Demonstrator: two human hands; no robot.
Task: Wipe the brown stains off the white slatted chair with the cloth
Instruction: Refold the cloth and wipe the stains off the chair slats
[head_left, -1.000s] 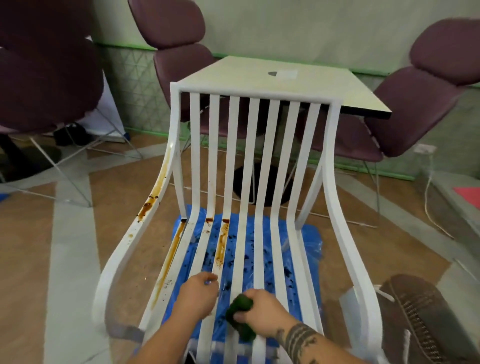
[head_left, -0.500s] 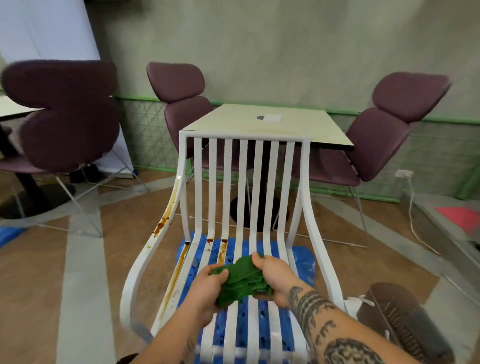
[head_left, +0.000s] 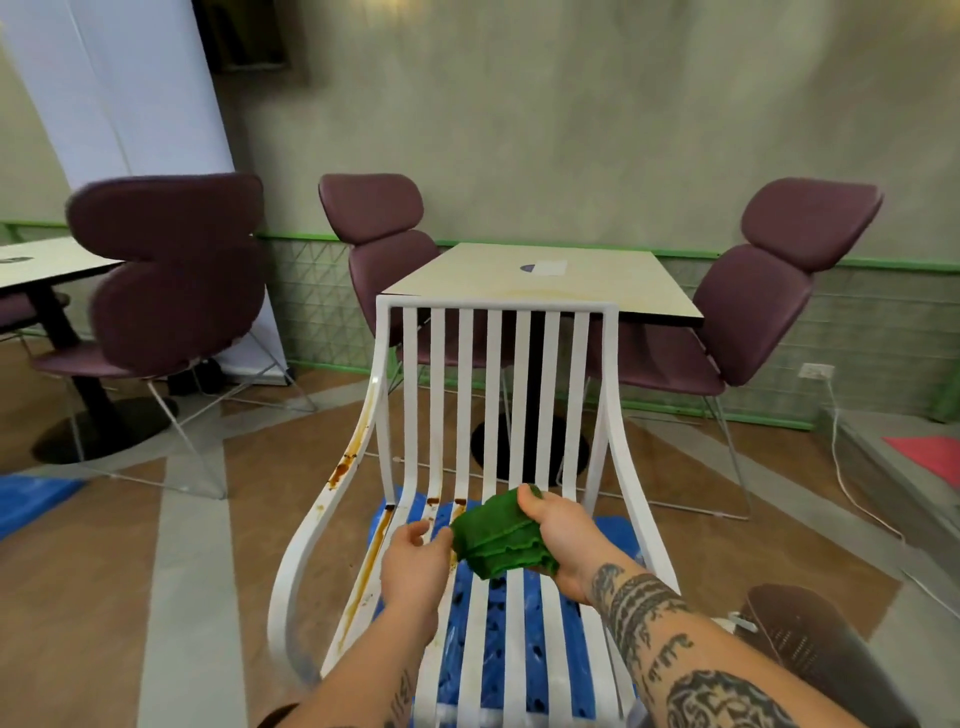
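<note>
The white slatted chair (head_left: 493, 306) stands right in front of me, its seat toward me. Brown stains run down its left armrest (head_left: 344, 470), along the leftmost seat slat (head_left: 375, 548) and dot two slats at the seat's back (head_left: 445, 502). My right hand (head_left: 558, 538) grips a folded green cloth (head_left: 498, 543) just above the seat slats, thumb on top. My left hand (head_left: 415, 566) hovers beside it, fingers loosely curled, fingertips at the cloth's left edge and nothing pinched between thumb and finger.
A blue plastic sheet (head_left: 621, 532) lies under the chair. Behind stand a beige table (head_left: 597, 291) and purple chairs (head_left: 769, 312) (head_left: 171, 280) (head_left: 384, 244). A dark woven object (head_left: 810, 639) sits at lower right, and a white cable (head_left: 852, 483) trails on the floor.
The cloth went from a small wad in my right hand to a spread, folded pad. Both hands held it half a second ago; now the left has loosened. My view lifted.
</note>
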